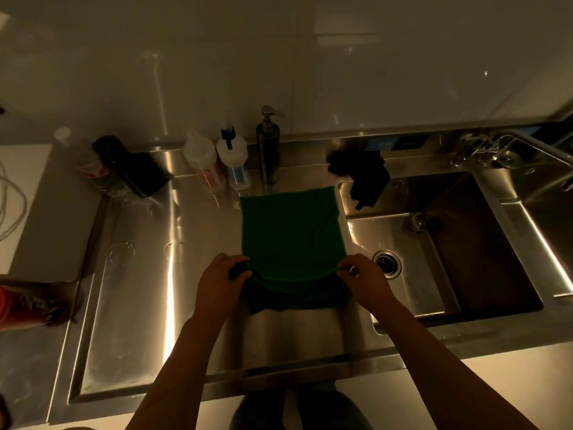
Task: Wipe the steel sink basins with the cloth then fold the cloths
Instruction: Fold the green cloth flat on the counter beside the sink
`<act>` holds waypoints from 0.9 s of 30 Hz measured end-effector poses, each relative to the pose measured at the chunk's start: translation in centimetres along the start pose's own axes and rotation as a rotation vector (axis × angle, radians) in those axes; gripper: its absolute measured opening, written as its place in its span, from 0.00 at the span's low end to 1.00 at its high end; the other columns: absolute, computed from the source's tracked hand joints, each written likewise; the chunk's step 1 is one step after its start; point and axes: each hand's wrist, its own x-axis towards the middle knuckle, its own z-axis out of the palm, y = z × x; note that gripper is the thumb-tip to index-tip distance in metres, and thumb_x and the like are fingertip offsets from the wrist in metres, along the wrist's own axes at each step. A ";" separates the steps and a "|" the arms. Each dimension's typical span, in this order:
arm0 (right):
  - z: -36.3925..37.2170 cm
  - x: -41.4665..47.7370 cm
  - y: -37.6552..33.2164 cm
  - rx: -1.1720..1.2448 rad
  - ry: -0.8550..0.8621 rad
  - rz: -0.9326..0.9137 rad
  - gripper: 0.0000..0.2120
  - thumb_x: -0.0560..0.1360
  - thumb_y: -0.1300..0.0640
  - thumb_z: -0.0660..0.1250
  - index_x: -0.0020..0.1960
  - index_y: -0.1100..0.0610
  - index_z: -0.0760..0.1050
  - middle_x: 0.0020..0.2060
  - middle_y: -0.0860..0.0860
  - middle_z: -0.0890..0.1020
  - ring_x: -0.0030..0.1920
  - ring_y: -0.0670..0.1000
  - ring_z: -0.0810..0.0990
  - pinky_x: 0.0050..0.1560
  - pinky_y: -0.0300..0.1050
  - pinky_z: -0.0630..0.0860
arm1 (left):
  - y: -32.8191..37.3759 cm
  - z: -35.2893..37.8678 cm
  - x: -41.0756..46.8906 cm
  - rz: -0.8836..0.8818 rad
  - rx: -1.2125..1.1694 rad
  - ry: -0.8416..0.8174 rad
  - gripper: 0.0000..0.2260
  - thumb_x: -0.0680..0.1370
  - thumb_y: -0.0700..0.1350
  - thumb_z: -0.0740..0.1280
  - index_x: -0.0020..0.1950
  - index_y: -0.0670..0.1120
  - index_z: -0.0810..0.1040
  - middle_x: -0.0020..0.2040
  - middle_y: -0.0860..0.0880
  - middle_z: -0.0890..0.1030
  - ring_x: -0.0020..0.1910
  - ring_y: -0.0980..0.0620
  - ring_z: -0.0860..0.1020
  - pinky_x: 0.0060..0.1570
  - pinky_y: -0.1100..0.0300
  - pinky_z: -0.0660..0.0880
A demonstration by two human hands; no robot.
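The green cloth [291,231] lies spread out on the steel bench [139,274], just left of the sink basin [465,243], with its right side along the basin's left rim. It is a bit longer than it is wide. Its long way runs from the front edge of the bench toward the back edge, so it points straight away from the person. The far end lies flat. The near end is lifted a little off the bench. The left hand [221,280] pinches the near left corner, with its fingers curled tight on the cloth. The right hand [364,280] pinches the near right corner between thumb and fingers. Both hands are about the same way from the cloth, one on each side. A darker bit of green shows under the hands; I cannot tell if it is a tucked layer or just shadow. To fold it, I think the near end should go up and over, away from the person, to meet the far end. A dark cloth [362,178] hangs over the back left corner of the basin. Some bottles [232,156] stand along the back edge of the bench.
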 end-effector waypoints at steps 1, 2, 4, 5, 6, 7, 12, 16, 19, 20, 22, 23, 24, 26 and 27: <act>-0.1 0.2 -0.2 0.006 0.017 -0.008 0.04 0.78 0.57 0.70 0.51 0.50 0.78 0.47 0.46 0.78 0.45 0.46 0.78 0.45 0.37 0.74 | 0.1 0.1 0.2 0.015 0.011 0.020 0.11 0.77 0.43 0.75 0.60 0.48 0.85 0.49 0.50 0.78 0.48 0.49 0.80 0.53 0.52 0.79; -0.3 0.4 -0.4 0.028 0.044 -0.011 0.04 0.78 0.57 0.70 0.51 0.50 0.77 0.48 0.47 0.78 0.45 0.47 0.78 0.46 0.41 0.77 | 0.1 0.2 0.4 0.036 0.022 0.042 0.09 0.78 0.44 0.74 0.58 0.48 0.85 0.49 0.50 0.77 0.47 0.50 0.79 0.52 0.54 0.78; -0.7 1.0 -0.8 0.098 0.103 -0.004 0.03 0.78 0.58 0.69 0.50 0.51 0.76 0.46 0.48 0.79 0.44 0.50 0.80 0.46 0.47 0.79 | 0.2 0.3 0.9 0.078 0.033 0.091 0.05 0.79 0.44 0.73 0.55 0.48 0.85 0.50 0.51 0.76 0.46 0.53 0.78 0.50 0.56 0.77; -1.0 1.3 -1.1 0.150 0.121 0.011 0.03 0.78 0.58 0.68 0.49 0.51 0.76 0.45 0.49 0.80 0.42 0.52 0.80 0.44 0.49 0.79 | 0.2 0.4 1.2 0.087 0.025 0.120 0.05 0.79 0.44 0.73 0.54 0.48 0.85 0.51 0.52 0.76 0.46 0.54 0.78 0.49 0.58 0.76; -1.2 1.6 -1.5 0.222 0.131 0.030 0.03 0.78 0.58 0.68 0.48 0.51 0.76 0.44 0.51 0.81 0.40 0.54 0.81 0.42 0.50 0.80 | 0.3 0.4 1.6 0.086 0.009 0.151 0.04 0.79 0.44 0.73 0.53 0.49 0.84 0.52 0.52 0.76 0.48 0.55 0.78 0.49 0.59 0.75; -1.4 1.9 -1.8 0.303 0.139 0.047 0.04 0.78 0.59 0.67 0.48 0.51 0.76 0.44 0.52 0.81 0.38 0.55 0.82 0.39 0.50 0.80 | 0.4 0.4 2.0 0.076 -0.014 0.185 0.03 0.79 0.44 0.73 0.52 0.50 0.84 0.52 0.54 0.76 0.49 0.56 0.77 0.49 0.60 0.75; -2.5 4.5 -3.5 0.451 0.193 0.027 0.03 0.81 0.61 0.64 0.48 0.57 0.76 0.42 0.55 0.83 0.31 0.58 0.83 0.32 0.46 0.77 | 1.7 0.0 4.5 0.008 -0.143 0.303 0.05 0.80 0.48 0.71 0.50 0.59 0.79 0.50 0.59 0.78 0.50 0.59 0.79 0.49 0.58 0.76; -3.2 8.2 -4.3 0.408 0.230 0.047 0.05 0.81 0.58 0.65 0.52 0.58 0.78 0.44 0.54 0.83 0.30 0.56 0.83 0.31 0.40 0.73 | 2.5 -0.3 7.9 -0.007 -0.131 0.351 0.02 0.80 0.47 0.71 0.50 0.54 0.81 0.51 0.54 0.79 0.49 0.53 0.80 0.50 0.54 0.77; -3.3 11.4 -4.5 0.361 0.236 0.054 0.05 0.81 0.57 0.65 0.53 0.58 0.78 0.44 0.52 0.83 0.29 0.48 0.82 0.31 0.35 0.74 | 2.8 -0.1 10.5 -0.044 -0.110 0.349 0.02 0.81 0.46 0.71 0.51 0.49 0.82 0.53 0.50 0.80 0.50 0.50 0.80 0.50 0.54 0.76; -3.3 12.5 -4.5 0.351 0.239 0.053 0.05 0.81 0.57 0.65 0.52 0.57 0.78 0.43 0.52 0.83 0.28 0.44 0.81 0.30 0.33 0.73 | 2.8 0.0 11.3 -0.052 -0.108 0.348 0.02 0.81 0.46 0.71 0.52 0.49 0.81 0.53 0.49 0.80 0.49 0.50 0.80 0.49 0.55 0.74; -3.3 14.5 -4.6 0.338 0.252 0.060 0.04 0.81 0.57 0.66 0.52 0.56 0.78 0.41 0.52 0.83 0.27 0.42 0.80 0.29 0.32 0.73 | 2.8 0.2 12.7 -0.063 -0.103 0.353 0.03 0.81 0.47 0.70 0.52 0.49 0.81 0.53 0.48 0.80 0.49 0.51 0.79 0.48 0.57 0.72; -3.3 15.6 -4.5 0.347 0.260 0.068 0.04 0.81 0.57 0.66 0.52 0.56 0.78 0.41 0.52 0.83 0.29 0.44 0.81 0.31 0.36 0.76 | 2.6 0.4 13.5 -0.070 -0.094 0.359 0.04 0.81 0.48 0.70 0.53 0.49 0.81 0.53 0.48 0.80 0.48 0.51 0.79 0.48 0.57 0.72; -3.3 16.6 -4.5 0.366 0.265 0.077 0.04 0.80 0.57 0.66 0.52 0.57 0.78 0.42 0.54 0.83 0.33 0.47 0.82 0.34 0.43 0.79 | 2.5 0.5 14.2 -0.079 -0.078 0.362 0.06 0.82 0.49 0.70 0.53 0.48 0.81 0.53 0.48 0.81 0.48 0.51 0.79 0.48 0.56 0.73; -3.4 18.5 -4.4 0.394 0.270 0.101 0.06 0.80 0.57 0.66 0.54 0.59 0.78 0.46 0.56 0.84 0.43 0.55 0.84 0.45 0.55 0.83 | 2.0 0.9 15.6 -0.099 -0.054 0.346 0.08 0.82 0.51 0.68 0.55 0.48 0.82 0.52 0.49 0.81 0.48 0.51 0.80 0.50 0.54 0.76; -3.4 19.3 -4.3 0.392 0.270 0.113 0.06 0.80 0.57 0.67 0.54 0.58 0.78 0.47 0.56 0.84 0.46 0.56 0.84 0.48 0.57 0.83 | 1.8 1.1 16.2 -0.113 -0.048 0.330 0.08 0.82 0.51 0.68 0.56 0.49 0.82 0.52 0.49 0.82 0.49 0.51 0.80 0.50 0.54 0.76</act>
